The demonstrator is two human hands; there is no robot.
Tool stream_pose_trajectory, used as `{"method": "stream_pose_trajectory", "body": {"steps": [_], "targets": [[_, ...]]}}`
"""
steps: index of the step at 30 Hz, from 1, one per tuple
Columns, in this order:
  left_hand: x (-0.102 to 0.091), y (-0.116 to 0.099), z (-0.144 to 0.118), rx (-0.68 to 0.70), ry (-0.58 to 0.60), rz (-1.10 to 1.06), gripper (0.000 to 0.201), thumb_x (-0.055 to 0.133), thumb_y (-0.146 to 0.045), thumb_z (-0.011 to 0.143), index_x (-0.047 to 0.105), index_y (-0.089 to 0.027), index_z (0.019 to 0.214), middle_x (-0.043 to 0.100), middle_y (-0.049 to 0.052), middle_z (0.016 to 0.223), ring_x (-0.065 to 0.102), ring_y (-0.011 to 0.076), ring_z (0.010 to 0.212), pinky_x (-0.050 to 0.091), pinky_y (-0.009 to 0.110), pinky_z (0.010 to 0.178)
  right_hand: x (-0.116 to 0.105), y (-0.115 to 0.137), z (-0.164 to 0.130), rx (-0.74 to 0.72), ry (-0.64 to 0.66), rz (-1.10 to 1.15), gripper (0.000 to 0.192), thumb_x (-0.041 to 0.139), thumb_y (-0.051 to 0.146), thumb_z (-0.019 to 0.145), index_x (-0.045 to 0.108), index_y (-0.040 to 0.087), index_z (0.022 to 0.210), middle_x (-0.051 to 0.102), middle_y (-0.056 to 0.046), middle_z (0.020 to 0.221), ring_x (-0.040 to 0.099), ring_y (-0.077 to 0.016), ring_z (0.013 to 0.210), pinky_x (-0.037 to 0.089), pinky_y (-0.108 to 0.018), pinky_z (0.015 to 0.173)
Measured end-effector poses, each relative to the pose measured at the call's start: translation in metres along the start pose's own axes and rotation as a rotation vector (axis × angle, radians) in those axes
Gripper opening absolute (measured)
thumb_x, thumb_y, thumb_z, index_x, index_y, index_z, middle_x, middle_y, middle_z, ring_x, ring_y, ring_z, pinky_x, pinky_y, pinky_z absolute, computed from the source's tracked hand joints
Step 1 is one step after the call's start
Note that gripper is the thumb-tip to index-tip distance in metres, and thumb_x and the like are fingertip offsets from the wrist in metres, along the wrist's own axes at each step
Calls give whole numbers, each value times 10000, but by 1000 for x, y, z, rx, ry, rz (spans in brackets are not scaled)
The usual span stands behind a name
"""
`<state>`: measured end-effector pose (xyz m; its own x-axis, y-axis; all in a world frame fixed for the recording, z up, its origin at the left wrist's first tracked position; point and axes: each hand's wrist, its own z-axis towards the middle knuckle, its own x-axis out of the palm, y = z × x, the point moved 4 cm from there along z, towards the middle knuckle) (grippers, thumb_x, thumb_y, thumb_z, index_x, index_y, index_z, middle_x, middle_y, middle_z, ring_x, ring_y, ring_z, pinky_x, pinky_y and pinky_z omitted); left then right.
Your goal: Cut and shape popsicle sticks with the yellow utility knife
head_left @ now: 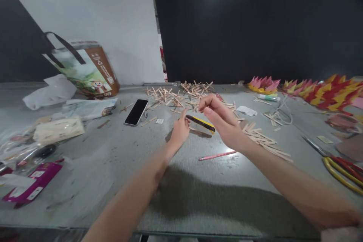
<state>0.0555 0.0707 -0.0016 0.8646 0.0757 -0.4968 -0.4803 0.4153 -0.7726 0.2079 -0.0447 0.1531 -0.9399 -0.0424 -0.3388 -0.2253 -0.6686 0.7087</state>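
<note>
My left hand point(180, 127) is closed round one end of a black and yellow utility knife point(200, 123), which slants down to the right above the table. Close by on the right, my right hand point(221, 121) is raised with its fingers curled toward the thumb; whether anything small is pinched there cannot be made out. A pink pencil point(217, 155) lies on the table below it. To its right are loose wooden craft sticks point(262, 140). Behind both hands sits a pile of sticks joined into crosses point(167, 96).
A phone point(136, 112) lies left of my hands, with a shopping bag point(93, 70) behind it. Plastic packets and a purple box point(34, 182) cover the left side. On the right are scissors point(337, 166), a glue stick point(269, 98) and folded paper pieces point(331, 92).
</note>
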Motion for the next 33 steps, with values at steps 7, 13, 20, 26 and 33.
{"method": "stream_pose_trajectory", "body": {"steps": [7,13,20,26,33], "targets": [[2,1,2,20,17,-52,577,423,-71,980,486,-217,1535,721,37,866,690,177,733,544,271,698,-14,-143,-38,-53,19,-486,240,498,386,1058,554,210,1211,595,-126,1131,573,-288,1024,477,-490,965],[0,-4,-1,6,22,-48,527,420,-100,1015,489,-229,1520,716,29,870,702,177,768,553,273,734,8,-146,-46,-26,204,-615,374,536,340,1062,499,204,1409,668,-162,1226,642,-317,1116,526,-457,954],[2,-5,-2,-12,44,0,540,420,-90,1000,485,-232,1517,722,36,887,696,166,750,535,263,722,8,-155,-50,-4,259,-528,459,469,226,1079,450,265,1536,750,-97,1284,738,-253,1082,567,-342,892],[3,2,-1,-9,29,-43,533,399,-124,1022,465,-230,1540,724,43,920,685,155,758,536,261,730,9,-157,-50,10,246,-498,469,459,261,1095,452,262,1564,769,-93,1252,756,-249,1046,565,-328,889],[7,10,2,37,1,37,543,402,-147,1020,469,-216,1554,724,52,878,684,184,740,523,272,701,12,-161,-51,100,270,-632,501,428,304,1102,422,278,1602,825,-46,995,754,-220,652,537,-281,629]]}}
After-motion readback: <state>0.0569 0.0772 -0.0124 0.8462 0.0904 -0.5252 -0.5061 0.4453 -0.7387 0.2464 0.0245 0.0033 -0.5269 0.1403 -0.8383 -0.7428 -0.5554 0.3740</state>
